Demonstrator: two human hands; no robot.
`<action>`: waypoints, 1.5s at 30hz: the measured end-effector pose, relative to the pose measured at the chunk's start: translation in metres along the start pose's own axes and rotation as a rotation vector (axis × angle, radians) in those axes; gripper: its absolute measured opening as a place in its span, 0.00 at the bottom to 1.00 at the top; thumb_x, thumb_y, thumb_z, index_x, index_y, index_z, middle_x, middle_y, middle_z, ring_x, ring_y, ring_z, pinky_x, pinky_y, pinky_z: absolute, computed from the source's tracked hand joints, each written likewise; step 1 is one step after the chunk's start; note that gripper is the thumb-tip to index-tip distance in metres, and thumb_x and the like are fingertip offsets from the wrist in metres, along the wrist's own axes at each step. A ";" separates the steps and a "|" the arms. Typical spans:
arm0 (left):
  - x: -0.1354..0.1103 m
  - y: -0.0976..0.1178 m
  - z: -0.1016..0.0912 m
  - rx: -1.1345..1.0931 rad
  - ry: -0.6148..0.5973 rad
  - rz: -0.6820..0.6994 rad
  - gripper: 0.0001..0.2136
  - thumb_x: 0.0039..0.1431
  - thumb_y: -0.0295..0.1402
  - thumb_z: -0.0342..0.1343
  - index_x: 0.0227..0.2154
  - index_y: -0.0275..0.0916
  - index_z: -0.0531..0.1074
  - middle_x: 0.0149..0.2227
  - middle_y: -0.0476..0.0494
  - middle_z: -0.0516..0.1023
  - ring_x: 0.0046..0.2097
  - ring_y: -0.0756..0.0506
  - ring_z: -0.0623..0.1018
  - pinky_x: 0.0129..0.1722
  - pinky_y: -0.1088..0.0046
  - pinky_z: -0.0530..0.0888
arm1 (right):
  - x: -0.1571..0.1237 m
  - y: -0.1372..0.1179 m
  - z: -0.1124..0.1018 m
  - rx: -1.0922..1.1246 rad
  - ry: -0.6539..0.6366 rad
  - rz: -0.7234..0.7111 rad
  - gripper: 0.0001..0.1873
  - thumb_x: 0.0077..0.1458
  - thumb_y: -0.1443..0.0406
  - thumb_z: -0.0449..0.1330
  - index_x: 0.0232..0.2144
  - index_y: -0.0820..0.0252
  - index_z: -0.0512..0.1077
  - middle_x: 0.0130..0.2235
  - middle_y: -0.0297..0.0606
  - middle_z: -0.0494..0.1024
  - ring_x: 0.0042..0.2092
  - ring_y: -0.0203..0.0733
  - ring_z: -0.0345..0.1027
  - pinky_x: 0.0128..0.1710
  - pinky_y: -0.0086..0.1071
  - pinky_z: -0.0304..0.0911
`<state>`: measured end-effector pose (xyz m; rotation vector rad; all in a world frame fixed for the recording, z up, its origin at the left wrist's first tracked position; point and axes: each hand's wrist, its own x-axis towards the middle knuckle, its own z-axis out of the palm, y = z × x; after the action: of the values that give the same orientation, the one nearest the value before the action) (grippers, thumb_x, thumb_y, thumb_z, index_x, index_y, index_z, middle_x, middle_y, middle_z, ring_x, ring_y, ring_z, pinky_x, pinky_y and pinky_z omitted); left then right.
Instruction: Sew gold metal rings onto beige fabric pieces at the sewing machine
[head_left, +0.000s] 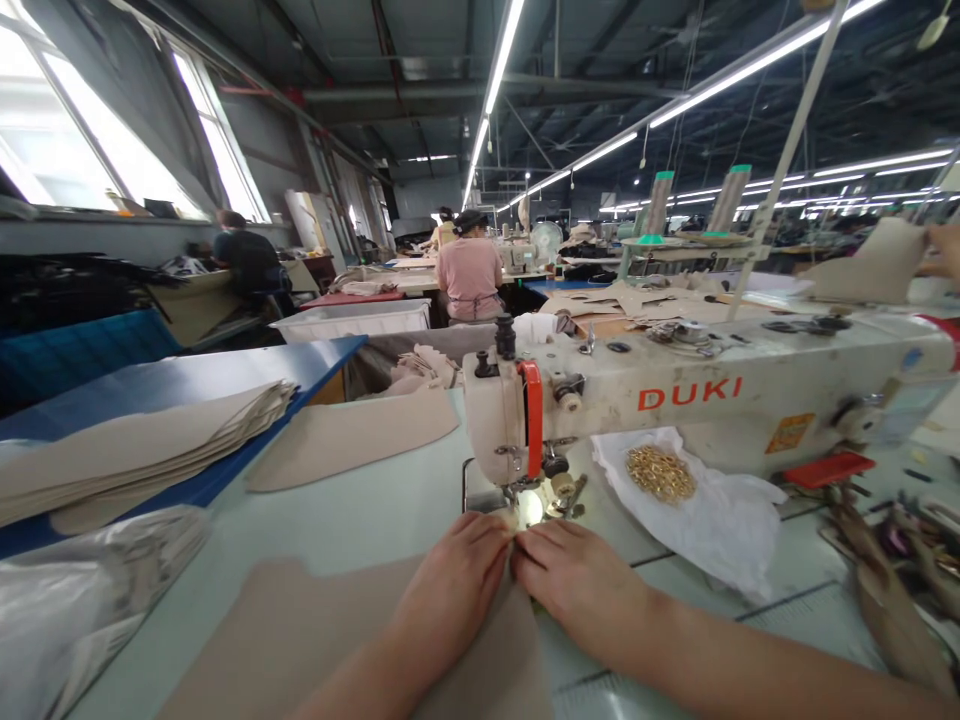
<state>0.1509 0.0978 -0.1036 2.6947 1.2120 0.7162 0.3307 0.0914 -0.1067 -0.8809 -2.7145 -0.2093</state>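
Observation:
My left hand [456, 572] lies on a beige fabric panel [315, 620], its fingers closed on the panel's edge just in front of the needle area. Close beside it, my right hand [566, 568] has its fingers pinched together at the same edge. Both sets of fingertips nearly meet under the lit head of the sewing machine [585, 385]. The panel spreads left and toward me over the pale table. What lies right under the fingertips is hidden.
Stacked beige panels [150, 440] sit on a blue surface at left, and a single panel [352, 440] lies behind my left hand. Gold metal pieces [660, 473] rest on a white bag [720, 535] at right. Plastic wrap [97, 590] lies at left. Another person [469, 268] sits ahead.

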 end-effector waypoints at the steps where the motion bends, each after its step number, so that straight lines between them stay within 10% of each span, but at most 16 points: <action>1: 0.004 -0.002 0.002 0.001 0.007 0.006 0.08 0.61 0.24 0.49 0.38 0.38 0.72 0.39 0.44 0.77 0.41 0.44 0.74 0.45 0.64 0.74 | 0.001 0.003 0.000 0.005 -0.001 0.010 0.07 0.56 0.69 0.58 0.39 0.65 0.70 0.40 0.41 0.74 0.42 0.44 0.65 0.43 0.36 0.63; 37: 0.020 -0.022 0.007 -0.026 0.131 0.049 0.10 0.62 0.28 0.48 0.34 0.38 0.75 0.36 0.43 0.79 0.40 0.45 0.77 0.42 0.67 0.77 | 0.010 0.016 0.008 0.123 -0.011 0.108 0.07 0.56 0.71 0.58 0.40 0.64 0.70 0.41 0.41 0.75 0.46 0.43 0.66 0.49 0.37 0.61; 45: 0.002 -0.008 -0.004 0.058 -0.014 -0.030 0.14 0.62 0.28 0.47 0.48 0.37 0.71 0.50 0.39 0.75 0.53 0.43 0.72 0.54 0.60 0.72 | 0.003 0.013 0.005 0.098 0.041 0.063 0.07 0.57 0.70 0.57 0.40 0.64 0.70 0.43 0.40 0.75 0.48 0.42 0.65 0.51 0.35 0.60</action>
<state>0.1451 0.1044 -0.1009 2.7166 1.2864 0.6675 0.3355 0.1045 -0.1101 -0.9214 -2.6304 -0.0795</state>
